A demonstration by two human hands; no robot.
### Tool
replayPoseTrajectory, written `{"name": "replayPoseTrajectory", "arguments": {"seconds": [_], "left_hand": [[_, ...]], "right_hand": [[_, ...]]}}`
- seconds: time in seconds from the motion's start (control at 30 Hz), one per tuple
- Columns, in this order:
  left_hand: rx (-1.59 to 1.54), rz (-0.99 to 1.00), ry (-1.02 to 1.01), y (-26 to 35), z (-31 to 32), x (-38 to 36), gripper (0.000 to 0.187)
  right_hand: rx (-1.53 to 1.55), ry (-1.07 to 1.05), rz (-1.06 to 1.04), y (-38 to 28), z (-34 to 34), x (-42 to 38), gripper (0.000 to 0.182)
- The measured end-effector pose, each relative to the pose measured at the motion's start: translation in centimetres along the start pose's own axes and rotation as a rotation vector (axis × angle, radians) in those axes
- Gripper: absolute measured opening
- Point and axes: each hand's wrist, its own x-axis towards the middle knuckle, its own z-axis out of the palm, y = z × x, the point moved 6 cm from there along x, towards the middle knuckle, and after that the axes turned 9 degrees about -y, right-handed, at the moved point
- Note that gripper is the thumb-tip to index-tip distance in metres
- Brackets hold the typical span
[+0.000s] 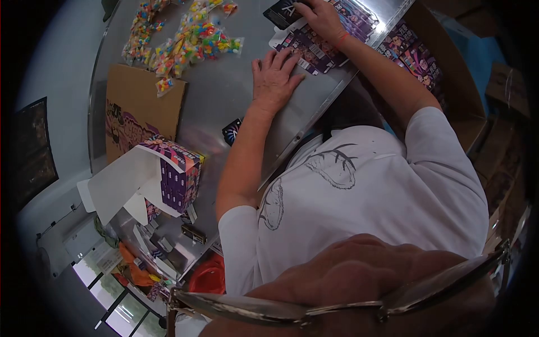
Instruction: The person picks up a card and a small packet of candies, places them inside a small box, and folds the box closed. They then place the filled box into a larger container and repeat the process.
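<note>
**Our hands at work among purple cartons, top of the frame partly cut off**

In the top centre of the frame, our right hand [323,21] reaches over a pile of purple cartons [317,49] on the metal table [210,104]. Its fingertips are at a black packet [284,15], which the frame's top edge crops; we cannot tell whether they pinch it or only touch it. Our left hand [273,81] lies palm down below and to the left, fingers spread, their tips near the cartons. Glare washes out part of the pile at its right end, and the print is too small for us to read.

At upper left we see clear bags [193,45] of small coloured pieces, some cut off at the top. Below them lies a printed cardboard sheet [143,109], its lower part covered by an open box [182,174] with purple sides and white flaps. A small black card [231,132] shows beside our left forearm, which may hide part of it.

At right, more purple cartons sit in a large brown box [463,84], partly behind our right arm. At lower left, a red object [208,274] is half hidden and hard to identify. Glasses [337,310] fill the bottom, blurred.
</note>
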Motion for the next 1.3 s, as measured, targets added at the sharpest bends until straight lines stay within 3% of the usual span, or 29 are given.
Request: {"name": "replayPoseTrajectory", "arguments": {"seconds": [0.2,0.33,0.47,0.5,0.57,0.8,0.87,0.9,0.97,1.1,1.17,1.3], "left_hand": [[0.001,0.020,-0.071,-1.5,-1.3,-2.9,0.050],[-0.027,0.022,-0.129,-3.8,-2.1,-6.0,0.047],[-0.079,0.053,-0.203,-5.6,-3.1,-8.0,0.039],[-0.077,0.047,-0.200,-6.8,-3.1,-8.3,0.039],[-0.251,-0.044,-0.007,-10.1,-3.3,-8.3,0.030],[-0.246,-0.237,0.355,-15.9,-4.1,-1.3,0.030],[0.176,-0.313,0.476,-15.6,-4.2,-0.6,0.024],[0.178,-0.312,0.479,-16.2,-4.2,-0.4,0.024],[-0.020,-0.335,0.339,-18.2,-3.4,-0.2,0.025],[-0.179,-0.296,0.401,-19.1,-4.5,-1.0,0.021],[-0.893,-0.533,0.460,-20.1,-3.8,-2.4,0.016],[-1.176,-0.403,0.547,-18.9,-4.1,-3.8,0.016]], "right_hand": [[0.070,0.064,0.032,-0.4,1.3,-1.6,0.025],[0.110,0.066,-0.020,-1.6,5.6,-2.4,0.024],[0.258,-0.046,0.070,-3.0,9.2,-3.8,0.023],[0.492,-0.057,0.094,-3.4,9.1,-3.6,0.022],[0.858,-0.094,0.142,-3.4,8.7,-3.1,0.021],[0.925,-0.104,0.370,-2.4,7.2,-3.2,0.021],[0.928,-0.105,0.395,-1.8,7.5,-3.7,0.021],[0.932,-0.104,0.414,-1.4,7.6,-3.7,0.021],[0.943,-0.117,0.397,-1.4,7.5,-3.7,0.021],[0.940,-0.154,0.350,-2.7,7.5,-3.8,0.019],[0.908,-0.218,0.337,-3.2,7.6,-4.0,0.019],[0.891,-0.285,0.317,-4.1,8.2,-4.1,0.019]]}}
